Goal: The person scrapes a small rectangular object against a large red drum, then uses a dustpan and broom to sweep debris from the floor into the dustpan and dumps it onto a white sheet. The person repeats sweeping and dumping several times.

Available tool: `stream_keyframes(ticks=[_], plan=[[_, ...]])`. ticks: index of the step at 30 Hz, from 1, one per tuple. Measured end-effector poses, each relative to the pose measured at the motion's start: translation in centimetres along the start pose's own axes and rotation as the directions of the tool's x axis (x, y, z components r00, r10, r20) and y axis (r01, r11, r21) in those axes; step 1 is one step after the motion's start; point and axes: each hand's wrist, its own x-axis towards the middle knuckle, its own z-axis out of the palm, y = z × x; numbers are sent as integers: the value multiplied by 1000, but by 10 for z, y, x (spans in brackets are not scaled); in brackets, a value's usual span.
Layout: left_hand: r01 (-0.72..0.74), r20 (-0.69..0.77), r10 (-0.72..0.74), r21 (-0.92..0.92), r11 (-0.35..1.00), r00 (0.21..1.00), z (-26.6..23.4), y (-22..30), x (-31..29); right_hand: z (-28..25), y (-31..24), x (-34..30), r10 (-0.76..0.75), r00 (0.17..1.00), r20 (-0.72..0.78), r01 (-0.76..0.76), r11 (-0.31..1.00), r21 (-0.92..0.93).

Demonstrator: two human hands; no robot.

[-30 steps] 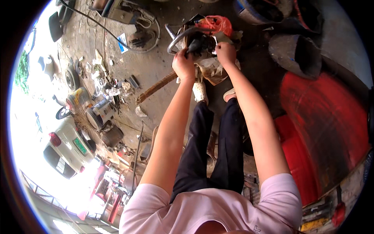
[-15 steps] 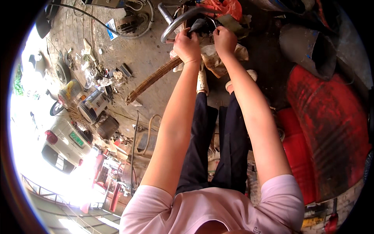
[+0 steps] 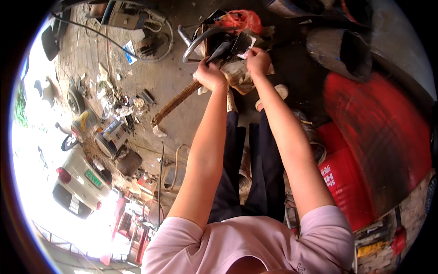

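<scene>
Both of my arms reach out over a heap of rubbish beyond my feet. The fingers of my left hand [image 3: 211,76] are closed at the near end of a dark, limp piece [image 3: 221,50], perhaps plastic or cloth. My right hand [image 3: 258,62] is closed in a pinch on a whitish scrap [image 3: 249,45] at the edge of a black sheet. Around them lie a crumpled brown paper [image 3: 237,76], a red plastic bag [image 3: 244,20] and a bent grey metal tube [image 3: 194,47]. A bundled straw stick [image 3: 177,102] slants out from under my left hand.
Red drums [image 3: 374,137] stand close on my right, with a dark cylinder [image 3: 335,51] beyond them. On the left lie scattered litter [image 3: 107,96], a paint bucket [image 3: 109,139] and a hose [image 3: 171,34]. A white car [image 3: 80,178] is parked farther left.
Both hands have drawn nearer to me and down in the view, uncovering more of the dark piece and the whitish scrap. The view itself has shifted slightly.
</scene>
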Motion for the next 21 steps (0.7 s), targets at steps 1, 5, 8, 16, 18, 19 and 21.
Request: stream_keyframes(ticks=[1,5,8,16,18,19,21], plan=[[-14,-54,13,-21,1000,998,-2,-9,-1,-6,-5,-6,32,999,36,-34,997,68],[570,347,-457,-591,571,819,-35,7,-4,-47,-33,-31,84,977,199,-144,940,311],[669,578,-348,-556,493,738,-86,40,-17,-113,-79,-63,46,990,133,-92,927,363],[631,825,186,-534,563,533,-212,254,-89,-393,-204,-125,-106,992,-66,123,729,674],[575,844,332,-532,622,422,-239,327,-133,-483,-220,-141,-120,981,-154,193,733,652],[560,839,363,-542,627,405,-253,361,-157,-524,-228,-149,-182,957,-226,287,700,654],[523,818,467,-574,630,336,-263,418,-196,-589,-243,-155,-158,907,-390,390,663,639]])
